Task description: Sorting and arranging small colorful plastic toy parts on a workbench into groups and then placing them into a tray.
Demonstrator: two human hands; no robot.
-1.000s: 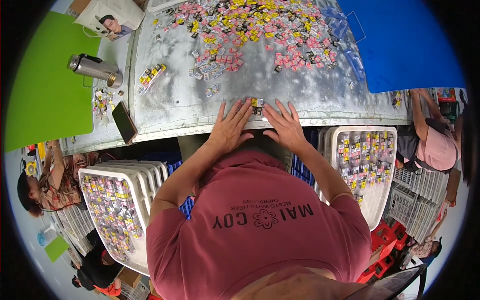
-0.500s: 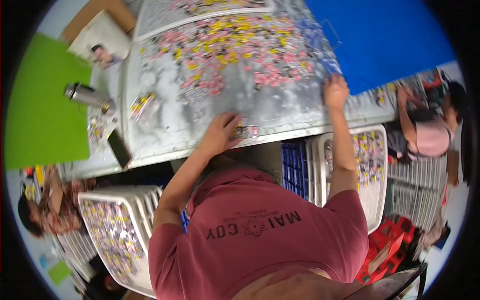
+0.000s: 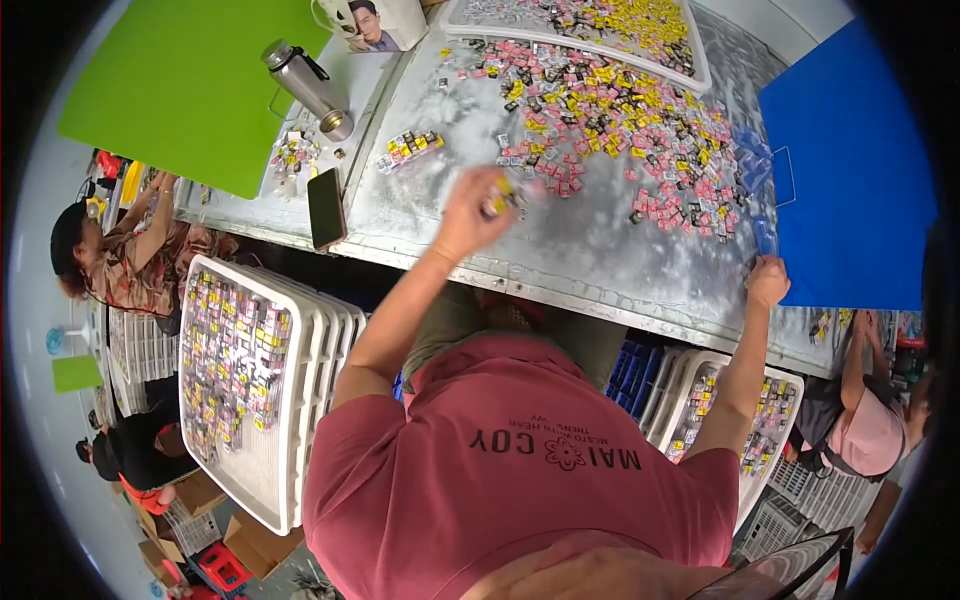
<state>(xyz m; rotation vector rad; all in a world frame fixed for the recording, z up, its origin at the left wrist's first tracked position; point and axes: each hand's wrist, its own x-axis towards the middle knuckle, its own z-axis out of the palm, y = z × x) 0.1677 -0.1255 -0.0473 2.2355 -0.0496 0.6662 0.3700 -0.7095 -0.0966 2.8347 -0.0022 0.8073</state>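
Note:
My left hand (image 3: 472,215) is raised over the near part of the grey metal tabletop (image 3: 620,265), its fingers closed on a few small box-like pieces (image 3: 503,195) in yellow, black and white, blurred by motion. Beyond it spreads a heap of such pieces (image 3: 600,120) in pink, yellow, black and white. At the right, my right hand (image 3: 768,281) is closed at the table's edge, beside the lower corner of a blue panel (image 3: 850,180). Clear bluish plastic (image 3: 758,165) lies just above that hand; whatever its fingers grip is hidden. A neat block of pieces (image 3: 410,148) lies left of the heap.
A white tray (image 3: 700,80) of pieces lies at the back. On the left are a phone (image 3: 325,208), a steel flask (image 3: 305,85) and a green panel (image 3: 190,85). Stacked trays (image 3: 290,500) flank me. Other people (image 3: 150,240) work at both sides.
My left hand has lifted from the table's near edge with the small pieces. The view has shifted, so the table appears turned; my right hand stays by the blue panel.

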